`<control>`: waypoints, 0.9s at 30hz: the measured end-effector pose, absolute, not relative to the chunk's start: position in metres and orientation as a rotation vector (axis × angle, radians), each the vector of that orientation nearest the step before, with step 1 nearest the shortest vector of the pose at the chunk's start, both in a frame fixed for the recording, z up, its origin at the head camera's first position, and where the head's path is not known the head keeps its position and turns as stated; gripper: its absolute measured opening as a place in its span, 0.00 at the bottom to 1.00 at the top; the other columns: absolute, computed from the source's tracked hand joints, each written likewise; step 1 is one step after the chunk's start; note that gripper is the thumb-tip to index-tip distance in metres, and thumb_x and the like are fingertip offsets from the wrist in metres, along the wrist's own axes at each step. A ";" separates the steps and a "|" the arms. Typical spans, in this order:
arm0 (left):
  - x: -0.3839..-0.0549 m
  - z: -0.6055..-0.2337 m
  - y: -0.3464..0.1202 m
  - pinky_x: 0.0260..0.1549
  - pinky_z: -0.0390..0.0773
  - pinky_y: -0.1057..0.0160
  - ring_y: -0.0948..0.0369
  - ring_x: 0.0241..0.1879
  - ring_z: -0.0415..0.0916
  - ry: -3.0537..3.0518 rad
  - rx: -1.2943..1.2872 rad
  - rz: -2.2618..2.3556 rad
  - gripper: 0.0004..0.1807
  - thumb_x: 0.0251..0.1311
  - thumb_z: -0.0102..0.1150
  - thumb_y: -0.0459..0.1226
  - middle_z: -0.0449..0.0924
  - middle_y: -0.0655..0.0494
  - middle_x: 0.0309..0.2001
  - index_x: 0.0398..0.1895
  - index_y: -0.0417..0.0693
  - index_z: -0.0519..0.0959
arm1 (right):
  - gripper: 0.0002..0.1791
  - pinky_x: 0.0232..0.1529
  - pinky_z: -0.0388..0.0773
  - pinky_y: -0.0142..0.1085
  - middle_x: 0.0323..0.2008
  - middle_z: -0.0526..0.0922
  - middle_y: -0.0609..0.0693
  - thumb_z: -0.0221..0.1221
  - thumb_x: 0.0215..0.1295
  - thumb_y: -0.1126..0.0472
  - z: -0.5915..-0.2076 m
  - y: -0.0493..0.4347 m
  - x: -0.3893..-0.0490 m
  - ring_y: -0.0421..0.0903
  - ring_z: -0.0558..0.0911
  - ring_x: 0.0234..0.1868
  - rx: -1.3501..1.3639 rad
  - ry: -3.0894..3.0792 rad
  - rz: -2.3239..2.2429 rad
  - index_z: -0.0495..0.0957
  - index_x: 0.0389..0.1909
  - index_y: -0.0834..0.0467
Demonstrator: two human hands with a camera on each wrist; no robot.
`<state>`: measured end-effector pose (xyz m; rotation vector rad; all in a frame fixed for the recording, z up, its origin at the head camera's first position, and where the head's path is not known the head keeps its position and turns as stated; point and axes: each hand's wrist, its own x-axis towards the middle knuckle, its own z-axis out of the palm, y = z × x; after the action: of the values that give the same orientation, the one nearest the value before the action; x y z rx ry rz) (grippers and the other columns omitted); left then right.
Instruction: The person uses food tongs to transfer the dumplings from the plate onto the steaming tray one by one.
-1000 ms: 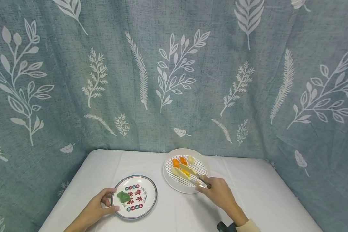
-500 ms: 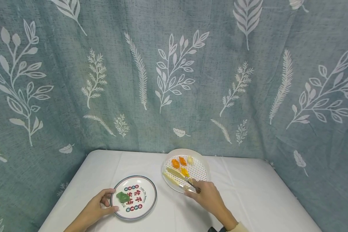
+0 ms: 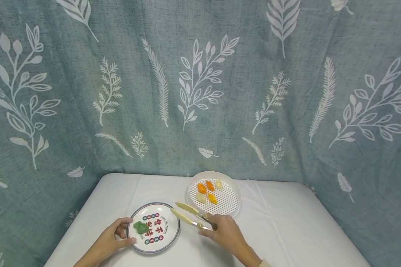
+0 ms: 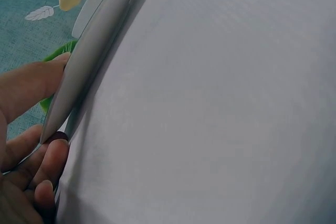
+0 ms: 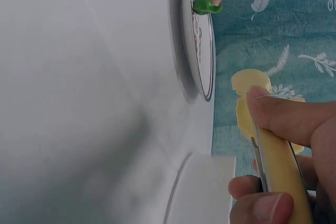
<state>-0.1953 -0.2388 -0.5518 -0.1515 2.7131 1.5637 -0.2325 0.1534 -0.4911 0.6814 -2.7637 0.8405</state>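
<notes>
My left hand (image 3: pixel 110 237) grips the left rim of a round white plate (image 3: pixel 170 234) with red printed characters. In the left wrist view its thumb lies over the rim and its fingers under the plate (image 4: pixel 94 51). On the plate's left side sits a crinkled green dumpling-shaped piece (image 3: pixel 141 227). My right hand (image 3: pixel 228 233) holds yellow-tipped metal tongs (image 3: pixel 182 217), whose arms are spread with nothing between them. Their tips overlap the plate's right rim in the head view. The right wrist view shows thumb and fingers curled round the tongs' yellow handle (image 5: pixel 283 171).
Behind the tongs stands a round white perforated tray (image 3: pixel 230 198). It holds several small pieces, among them an orange one (image 3: pixel 202 188), a yellow one (image 3: pixel 212 198) and a pale one (image 3: pixel 201 197). A patterned green-blue curtain (image 3: pixel 173 155) hangs behind the white table (image 3: pixel 274 218).
The right hand has carried the tongs leftward and nearer, from over the perforated tray to the plate's right rim. The left hand keeps its grip on the plate.
</notes>
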 end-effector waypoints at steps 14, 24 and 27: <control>-0.195 -0.553 -0.239 0.33 0.70 0.64 0.58 0.37 0.68 2.717 -0.152 1.563 0.45 0.42 0.84 0.46 0.77 0.55 0.44 0.66 0.43 0.74 | 0.33 0.18 0.60 0.28 0.13 0.64 0.36 0.78 0.49 0.43 -0.498 0.122 -0.221 0.33 0.60 0.18 0.726 -2.800 0.877 0.88 0.51 0.60; -0.197 -0.555 -0.241 0.33 0.70 0.64 0.57 0.38 0.68 2.722 -0.151 1.551 0.46 0.41 0.85 0.48 0.76 0.55 0.43 0.66 0.44 0.75 | 0.34 0.20 0.59 0.29 0.13 0.65 0.37 0.76 0.51 0.41 -0.501 0.105 -0.211 0.34 0.59 0.18 0.795 -2.852 0.870 0.87 0.52 0.61; -0.197 -0.556 -0.241 0.33 0.70 0.64 0.57 0.38 0.68 2.723 -0.159 1.550 0.47 0.40 0.85 0.48 0.77 0.55 0.43 0.66 0.44 0.75 | 0.35 0.20 0.59 0.29 0.14 0.65 0.37 0.76 0.52 0.41 -0.502 0.101 -0.209 0.34 0.59 0.17 0.807 -2.864 0.875 0.86 0.54 0.61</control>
<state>-0.1971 -0.2407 -0.5556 -0.1593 2.7226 1.5500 -0.2092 0.1010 -0.5020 0.8072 -2.8644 0.8755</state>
